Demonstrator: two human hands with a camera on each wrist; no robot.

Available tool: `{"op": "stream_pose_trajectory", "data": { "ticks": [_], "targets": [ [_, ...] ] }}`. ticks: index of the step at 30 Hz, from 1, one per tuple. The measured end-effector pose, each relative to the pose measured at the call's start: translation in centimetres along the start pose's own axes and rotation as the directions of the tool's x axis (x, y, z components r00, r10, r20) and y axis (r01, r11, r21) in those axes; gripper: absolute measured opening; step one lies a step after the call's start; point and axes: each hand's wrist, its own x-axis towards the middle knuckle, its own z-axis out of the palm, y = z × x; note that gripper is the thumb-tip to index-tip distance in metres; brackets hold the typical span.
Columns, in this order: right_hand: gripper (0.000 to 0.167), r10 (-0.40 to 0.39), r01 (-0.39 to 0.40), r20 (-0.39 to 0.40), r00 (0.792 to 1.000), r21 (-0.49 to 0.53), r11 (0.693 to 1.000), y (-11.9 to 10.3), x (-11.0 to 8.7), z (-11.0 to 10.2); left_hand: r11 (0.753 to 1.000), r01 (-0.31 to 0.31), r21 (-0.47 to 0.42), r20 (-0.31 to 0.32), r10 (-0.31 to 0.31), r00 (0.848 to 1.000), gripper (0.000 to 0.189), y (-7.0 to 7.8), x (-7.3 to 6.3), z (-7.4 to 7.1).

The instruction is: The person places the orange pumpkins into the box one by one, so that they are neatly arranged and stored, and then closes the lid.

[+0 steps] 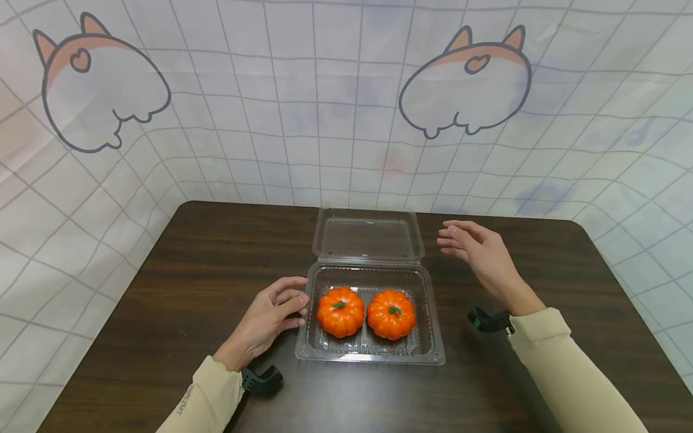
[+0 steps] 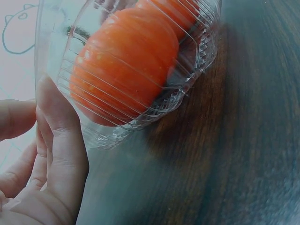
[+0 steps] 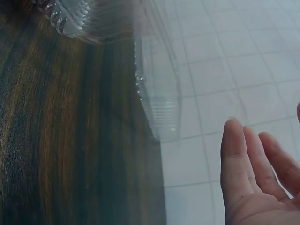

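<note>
A clear plastic clamshell container [image 1: 370, 355] lies on the table with its lid [image 1: 368, 237] folded back, away from me. Inside the base sit two small orange pumpkins with green stems, the left pumpkin [image 1: 340, 311] beside the right pumpkin [image 1: 391, 314]. At the base's left rim is my left hand [image 1: 265, 316]; the left wrist view shows its thumb [image 2: 58, 110] and a finger pinching that rim. My right hand [image 1: 482, 252] hovers to the right of the lid, apart from it, fingers fairly straight and holding nothing.
The dark wood-grain table [image 1: 216, 258] carries the container near its middle. A white grid-patterned cloth [image 1: 346, 120] with cartoon animal drawings rises behind the table and along both sides. Each wrist wears a black band, including the right band [image 1: 489, 320].
</note>
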Motion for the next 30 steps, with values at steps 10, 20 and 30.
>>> {"op": "stream_pose_trajectory", "data": {
  "ticks": [10,20,30],
  "targets": [
    [0.063,0.087,-0.085,-0.014,0.996,0.128,0.988,1.3,1.7,0.0,1.000,0.001,-0.030,0.003,-0.001,1.000,0.052,0.1,0.0,0.1],
    [0.076,0.192,-0.193,0.027,0.981,0.230,0.954,2.7,2.9,0.3,1.000,0.012,-0.009,-0.004,-0.012,1.000,0.053,-0.1,-0.1,0.0],
    [0.081,0.248,-0.259,0.077,0.966,0.240,0.935,3.6,4.0,0.7,1.000,-0.007,-0.031,-0.004,0.007,1.000,0.051,0.0,0.1,0.0]
  ]
}}
